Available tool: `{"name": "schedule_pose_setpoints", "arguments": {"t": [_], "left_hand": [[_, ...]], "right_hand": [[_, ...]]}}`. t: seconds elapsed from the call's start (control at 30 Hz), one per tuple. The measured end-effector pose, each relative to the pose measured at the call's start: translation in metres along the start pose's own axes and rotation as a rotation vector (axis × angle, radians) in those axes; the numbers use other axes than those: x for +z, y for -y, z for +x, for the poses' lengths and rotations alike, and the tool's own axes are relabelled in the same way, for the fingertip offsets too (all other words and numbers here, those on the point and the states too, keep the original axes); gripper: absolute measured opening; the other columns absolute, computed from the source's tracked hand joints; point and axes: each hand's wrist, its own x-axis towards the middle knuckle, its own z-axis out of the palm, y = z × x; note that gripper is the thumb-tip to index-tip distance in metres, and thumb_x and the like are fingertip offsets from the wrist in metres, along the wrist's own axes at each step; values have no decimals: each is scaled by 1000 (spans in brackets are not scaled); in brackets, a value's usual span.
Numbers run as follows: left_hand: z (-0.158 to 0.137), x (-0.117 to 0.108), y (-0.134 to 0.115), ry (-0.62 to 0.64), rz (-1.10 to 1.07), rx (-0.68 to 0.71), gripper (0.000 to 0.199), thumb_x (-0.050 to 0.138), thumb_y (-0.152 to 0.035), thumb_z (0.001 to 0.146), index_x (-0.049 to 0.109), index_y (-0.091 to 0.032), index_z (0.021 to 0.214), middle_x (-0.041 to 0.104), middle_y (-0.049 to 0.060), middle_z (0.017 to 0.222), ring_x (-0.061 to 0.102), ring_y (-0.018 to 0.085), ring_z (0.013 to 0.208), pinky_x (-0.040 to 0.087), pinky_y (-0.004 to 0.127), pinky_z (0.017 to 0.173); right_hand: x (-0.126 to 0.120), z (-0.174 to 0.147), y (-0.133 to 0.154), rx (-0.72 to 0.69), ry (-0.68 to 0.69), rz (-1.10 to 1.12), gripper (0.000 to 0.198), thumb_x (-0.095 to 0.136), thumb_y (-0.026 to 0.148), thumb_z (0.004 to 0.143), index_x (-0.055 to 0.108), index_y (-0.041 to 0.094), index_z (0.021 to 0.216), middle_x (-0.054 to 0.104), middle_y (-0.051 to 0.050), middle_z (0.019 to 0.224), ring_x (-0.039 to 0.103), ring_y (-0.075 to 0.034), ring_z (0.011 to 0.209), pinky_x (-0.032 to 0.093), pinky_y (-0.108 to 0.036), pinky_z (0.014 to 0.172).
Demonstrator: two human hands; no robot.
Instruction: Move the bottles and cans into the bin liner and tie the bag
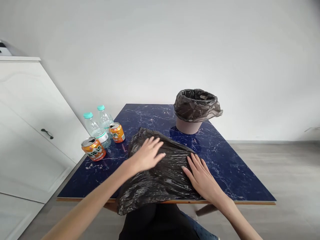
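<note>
A black plastic garbage bag (165, 180) lies spread on the blue marbled table (150, 115), its near left corner hanging past the front edge. My left hand (147, 155) is over the upper left part of the bag, fingers extended and apart. On the bag's right side rests my right hand (201, 175), flat with fingers stretched out. Neither hand grips anything. Beyond them stands a pinkish trash can (188, 127), lined with another dark bag (195, 110) folded over its rim.
At the table's left stand two orange soda cans, a nearer can (93, 149) and a farther can (116, 132), beside two clear bottles with teal caps (93, 128). A white cabinet (32, 133) is left of the table; a white wall (160, 50) rises behind.
</note>
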Motion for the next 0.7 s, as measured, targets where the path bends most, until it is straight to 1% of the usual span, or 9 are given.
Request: {"name": "schedule_pose_setpoints", "arguments": {"t": [0.1,0.2,0.3,0.37,0.43,0.53,0.6,0.63,0.7], "left_hand": [[-21,20,-60,-60,0,125,67,31,-54,115,34,-16,170,31,15,177,16,38,167,17,62,134],[-52,39,-76,-111,22,119,71,35,-52,115,17,-20,175,30,16,177,21,41,166,21,67,132],[-88,43,-49,-102,27,74,74,40,-49,115,5,-28,176,24,12,179,28,38,164,32,62,130],[-115,36,-23,-66,22,53,74,43,-45,115,4,-33,176,21,7,181,28,34,165,33,55,132],[-142,26,-2,-35,30,20,78,48,-46,113,3,-35,176,17,6,181,27,35,165,33,55,132],[-176,16,14,41,15,19,112,73,-65,94,3,-34,176,15,8,182,25,42,164,34,60,131],[-188,15,17,49,25,31,126,85,-65,82,5,-35,176,17,7,181,25,44,164,31,64,131],[-191,16,17,41,39,41,120,85,-55,86,7,-36,176,19,5,181,26,43,164,30,64,132],[-192,17,15,11,42,88,95,70,-27,99,14,-41,174,30,0,178,32,36,163,28,59,134]], "right_hand": [[1,-4,11,-23,-101,-25,78,20,62,113,36,9,169,27,-15,177,13,-32,167,19,-60,135],[8,-8,27,-72,-102,-39,72,24,59,114,35,15,170,25,-11,178,15,-32,167,21,-62,134],[15,-11,28,-57,-73,-38,71,27,60,114,35,19,170,25,-10,178,19,-32,166,22,-63,133],[14,-15,22,-45,-63,-20,71,28,59,114,32,19,172,23,-9,179,19,-31,166,22,-61,134],[9,-20,14,-46,-51,13,71,32,59,113,27,22,173,21,-8,180,17,-30,167,22,-60,135],[-5,-34,6,-107,1,66,70,39,57,113,18,31,175,16,-2,181,13,-31,167,20,-61,135],[-15,-45,2,-169,73,88,72,43,57,112,12,38,174,15,2,181,12,-32,167,21,-62,134],[-20,-51,0,-190,113,94,74,45,58,111,10,40,174,15,3,181,13,-32,167,22,-63,134],[-27,-60,-4,-205,177,101,83,53,62,107,8,42,174,14,4,180,12,-35,166,26,-63,133]]}}
